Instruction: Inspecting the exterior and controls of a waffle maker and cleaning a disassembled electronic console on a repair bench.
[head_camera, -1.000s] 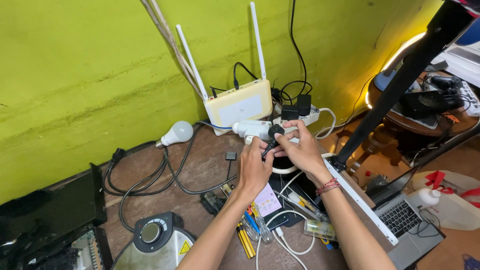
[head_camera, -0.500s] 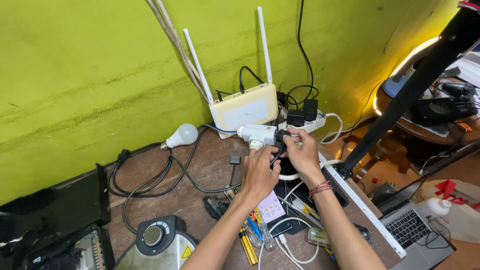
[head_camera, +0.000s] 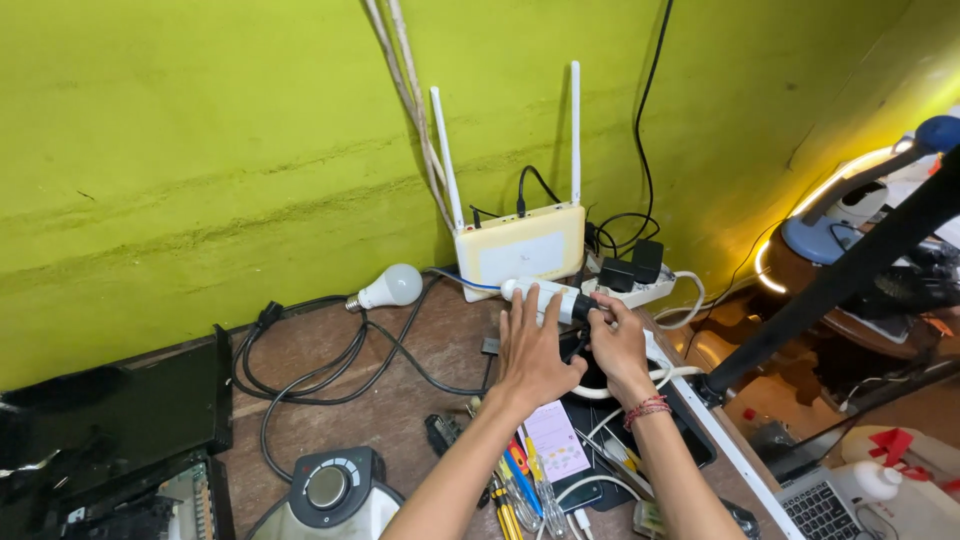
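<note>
Cluttered brown desk (head_camera: 330, 365) against green wall: left hand (head_camera: 535, 352) steadies a white cylindrical device (head_camera: 540, 295); right hand (head_camera: 618, 345) grips its black plug (head_camera: 583, 309), mid-connection.

Back: router (head_camera: 520, 247) stood on the desk (head_camera: 330, 365) against the wall (head_camera: 200, 150).
Right of router: power strip (head_camera: 640, 290) with two plugs in it.
Left of router: bulb (head_camera: 388, 288) lay on the desk, cable (head_camera: 330, 375) looped before it.
Middle: left hand (head_camera: 535, 355) and right hand (head_camera: 620, 345) met on a tube (head_camera: 545, 296) before the router.
Near edge: dial unit (head_camera: 330, 490) left, screwdrivers (head_camera: 520, 490) beside the left forearm.
Far right: laptop (head_camera: 830, 505), below the desk edge.
</note>
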